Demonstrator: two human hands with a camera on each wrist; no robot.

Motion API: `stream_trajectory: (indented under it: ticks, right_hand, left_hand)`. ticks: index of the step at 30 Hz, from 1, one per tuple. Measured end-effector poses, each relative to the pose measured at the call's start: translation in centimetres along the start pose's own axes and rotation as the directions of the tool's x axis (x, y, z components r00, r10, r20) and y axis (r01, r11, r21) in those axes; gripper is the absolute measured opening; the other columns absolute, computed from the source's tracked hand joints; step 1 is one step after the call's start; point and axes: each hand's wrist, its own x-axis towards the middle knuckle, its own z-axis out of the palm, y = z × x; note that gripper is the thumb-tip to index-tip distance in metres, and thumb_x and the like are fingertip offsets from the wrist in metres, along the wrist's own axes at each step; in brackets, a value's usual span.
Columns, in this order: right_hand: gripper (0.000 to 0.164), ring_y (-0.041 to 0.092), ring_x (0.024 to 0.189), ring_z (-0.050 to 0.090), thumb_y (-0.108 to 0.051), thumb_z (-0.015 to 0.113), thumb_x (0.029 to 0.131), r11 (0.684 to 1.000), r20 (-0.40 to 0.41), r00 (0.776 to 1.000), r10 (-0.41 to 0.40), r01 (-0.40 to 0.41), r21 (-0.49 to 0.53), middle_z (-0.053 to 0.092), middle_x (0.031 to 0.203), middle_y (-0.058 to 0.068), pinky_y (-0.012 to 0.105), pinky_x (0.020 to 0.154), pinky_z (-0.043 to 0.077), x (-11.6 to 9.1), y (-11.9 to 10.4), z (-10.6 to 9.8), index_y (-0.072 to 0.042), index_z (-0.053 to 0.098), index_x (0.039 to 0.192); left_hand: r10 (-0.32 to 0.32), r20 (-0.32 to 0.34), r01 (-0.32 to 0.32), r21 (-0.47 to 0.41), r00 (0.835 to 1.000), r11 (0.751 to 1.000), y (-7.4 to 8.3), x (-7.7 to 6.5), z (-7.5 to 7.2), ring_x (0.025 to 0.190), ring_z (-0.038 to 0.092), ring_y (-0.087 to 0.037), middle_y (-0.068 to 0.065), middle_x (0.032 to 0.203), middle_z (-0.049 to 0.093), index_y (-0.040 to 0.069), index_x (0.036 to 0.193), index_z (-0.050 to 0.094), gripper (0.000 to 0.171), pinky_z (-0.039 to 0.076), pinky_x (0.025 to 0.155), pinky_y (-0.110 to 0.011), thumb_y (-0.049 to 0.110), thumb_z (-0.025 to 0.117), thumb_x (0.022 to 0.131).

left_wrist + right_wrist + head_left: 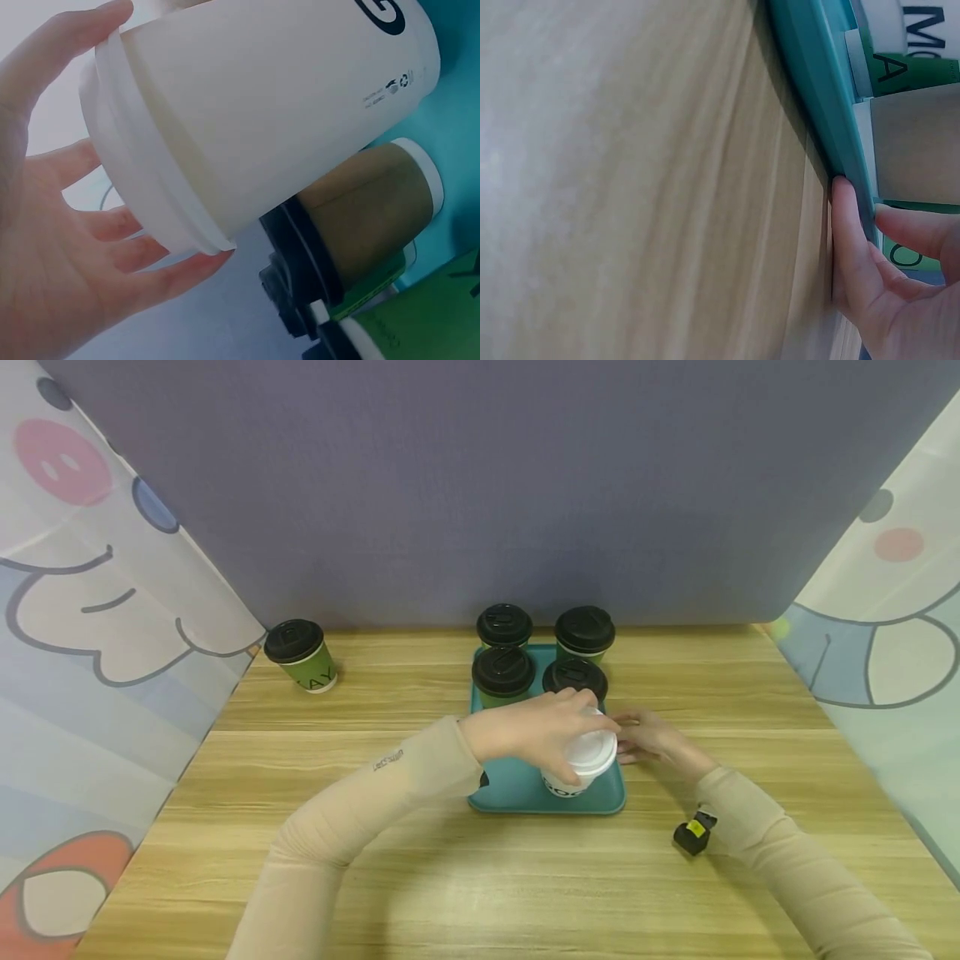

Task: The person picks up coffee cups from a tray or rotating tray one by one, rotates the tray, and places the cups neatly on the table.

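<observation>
My left hand (543, 731) grips a white paper cup (567, 787) by its white lid (592, 750), fingers spread round the lid's rim. The cup leans, with its base low over the front right of a teal tray (510, 802). In the left wrist view the thumb and fingertips press the lid's edge, and the white cup (277, 105) slants above the tray's surface. My right hand (651, 739) is at the tray's right side. In the right wrist view its thumb and fingers pinch the tray's rim (821, 97).
Several black-lidded cups stand on the tray's back half, among them a back left cup (504, 625) and a front left cup (503, 675). A green cup (311, 668) with a black lid stands apart at the table's back left. A grey panel (480, 493) borders the wooden table (480, 893) behind.
</observation>
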Motion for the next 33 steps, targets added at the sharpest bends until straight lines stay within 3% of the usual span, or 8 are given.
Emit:
stream_trajectory:
  ticks: [7, 15, 25, 33]
  right_hand:
    - [0.054, 0.011, 0.064, 0.059, -0.002, 0.042, 0.089, 1.000, 0.002, 1.000, -0.003, 0.003, 0.017, 0.058, 0.073, 0.005, 0.029, 0.064, 0.052, 0.1, 0.1, 0.1, 0.016, 0.014, 0.132]
    - [0.054, 0.011, 0.062, 0.060, 0.001, 0.043, 0.089, 0.999, 0.006, 1.000, -0.014, 0.014, 0.053, 0.059, 0.069, 0.004, 0.028, 0.062, 0.052, 0.2, 0.3, 0.1, 0.016, 0.015, 0.131]
    - [0.052, 0.011, 0.063, 0.059, 0.000, 0.044, 0.089, 1.000, -0.023, 1.000, 0.014, -0.014, 0.006, 0.059, 0.070, 0.005, 0.030, 0.063, 0.052, 0.3, 0.1, 0.1, 0.014, 0.019, 0.132]
    - [0.053, 0.010, 0.064, 0.059, -0.002, 0.046, 0.089, 1.000, -0.018, 1.000, 0.015, -0.015, -0.005, 0.058, 0.073, 0.004, 0.029, 0.064, 0.052, 0.2, 0.0, 0.2, 0.013, 0.019, 0.133]
  left_hand:
    - [0.025, -0.047, -0.026, -0.022, 0.999, 0.999, -0.2, -1.6, -0.4, 0.101, 0.040, -0.017, -0.005, 0.119, 0.038, 0.023, 0.131, 0.042, 0.071, 0.039, 0.081, -0.024, 0.043, 0.070, 0.068]
    - [-0.001, -0.076, 0.000, -0.019, 0.997, 1.000, -0.2, -3.3, -0.8, 0.101, 0.042, -0.017, -0.005, 0.119, 0.040, 0.023, 0.129, 0.044, 0.071, 0.041, 0.078, -0.025, 0.043, 0.070, 0.066]
    - [-0.003, -0.120, 0.000, -0.019, 0.993, 1.000, -0.3, -5.3, -0.9, 0.095, 0.043, -0.017, -0.005, 0.115, 0.042, 0.020, 0.127, 0.047, 0.070, 0.042, 0.075, -0.025, 0.042, 0.071, 0.064]
    - [-0.018, -0.155, 0.018, -0.003, 0.988, 1.000, -0.4, -7.1, -0.6, 0.100, 0.043, -0.019, -0.007, 0.117, 0.042, 0.021, 0.126, 0.047, 0.070, 0.043, 0.075, -0.028, 0.042, 0.071, 0.064]
